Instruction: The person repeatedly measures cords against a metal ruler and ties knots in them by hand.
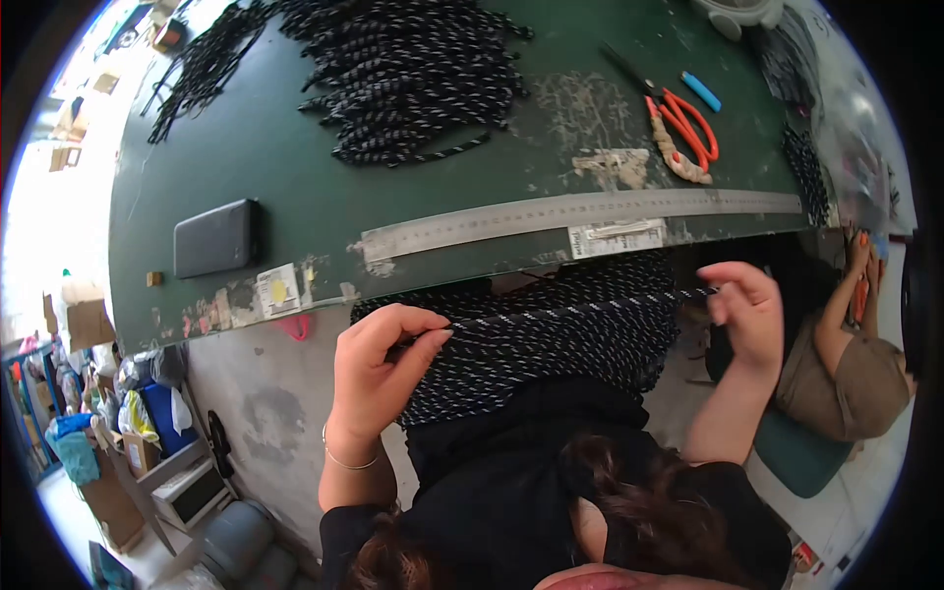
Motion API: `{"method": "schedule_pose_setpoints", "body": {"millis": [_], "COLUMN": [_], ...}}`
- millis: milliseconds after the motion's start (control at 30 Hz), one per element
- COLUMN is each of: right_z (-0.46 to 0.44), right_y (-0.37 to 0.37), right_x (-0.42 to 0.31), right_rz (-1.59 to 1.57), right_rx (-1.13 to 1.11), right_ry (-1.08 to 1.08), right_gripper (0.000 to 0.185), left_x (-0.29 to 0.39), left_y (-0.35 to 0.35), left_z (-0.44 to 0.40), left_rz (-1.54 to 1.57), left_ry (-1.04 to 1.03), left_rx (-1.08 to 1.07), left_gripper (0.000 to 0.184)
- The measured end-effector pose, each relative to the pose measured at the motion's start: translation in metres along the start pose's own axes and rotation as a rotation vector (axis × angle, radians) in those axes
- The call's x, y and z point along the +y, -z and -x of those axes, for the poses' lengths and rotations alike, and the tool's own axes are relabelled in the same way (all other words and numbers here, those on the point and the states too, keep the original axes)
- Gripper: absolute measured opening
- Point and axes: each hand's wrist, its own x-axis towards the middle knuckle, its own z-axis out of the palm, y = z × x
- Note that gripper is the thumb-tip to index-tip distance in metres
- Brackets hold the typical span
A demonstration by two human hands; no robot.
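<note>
Hair (639, 497) nearest; before the table (305, 187), left hand (370, 362) and right hand (753, 323) pinch a cord (560, 313), apparently tensioning it, which calls for even pull.

cord (570, 311): our left hand (385, 369) hides part | ruler (590, 209): we can't read its tiny numbers | pale object (739, 14): top edge cuts it off | other person (857, 385): dark border crops our view
</note>
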Motion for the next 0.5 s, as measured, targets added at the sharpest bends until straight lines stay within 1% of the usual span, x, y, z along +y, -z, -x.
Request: {"method": "schedule_pose_setpoints", "body": {"millis": [33, 67, 133, 167, 267, 333, 400, 500], "right_z": [0.007, 0.013, 0.017, 0.018, 0.006, -0.002, -0.015, -0.033], "right_y": [0.024, 0.047, 0.071, 0.074, 0.032, -0.027, -0.086, -0.145], "right_x": [0.007, 0.011, 0.01, 0.015, 0.008, -0.011, -0.014, -0.008], "right_rz": [0.01, 0.009, 0.351, 0.349, 1.271, 0.756, 0.504, 0.367], "right_rx": [0.138, 0.148, 0.343, 0.343, 0.302, 0.02, -0.199, -0.302], "right_ry": [0.032, 0.027, -0.132, -0.134, 0.476, 0.451, 0.577, 0.602], "right_gripper": [0.019, 0.019, 0.02, 0.02, 0.02, 0.022, 0.023, 0.025], "left_x": [0.002, 0.003, 0.002, 0.001, 0.006, 0.01, 0.012, 0.013], "left_y": [-0.001, -0.003, -0.011, -0.016, -0.031, -0.04, -0.046, -0.042], "left_z": [-0.004, -0.007, -0.011, -0.012, -0.016, -0.017, -0.018, -0.015], "left_rz": [-0.071, -0.144, -0.162, -0.181, -0.183, -0.15, -0.138, -0.114], "left_ry": [-0.03, -0.061, -0.09, -0.121, -0.184, -0.246, -0.261, -0.288], "left_rx": [-0.053, -0.103, -0.102, -0.091, -0.073, -0.063, -0.028, 0.064], "left_gripper": [0.012, 0.012, 0.013, 0.013, 0.013, 0.013, 0.013, 0.013]}}
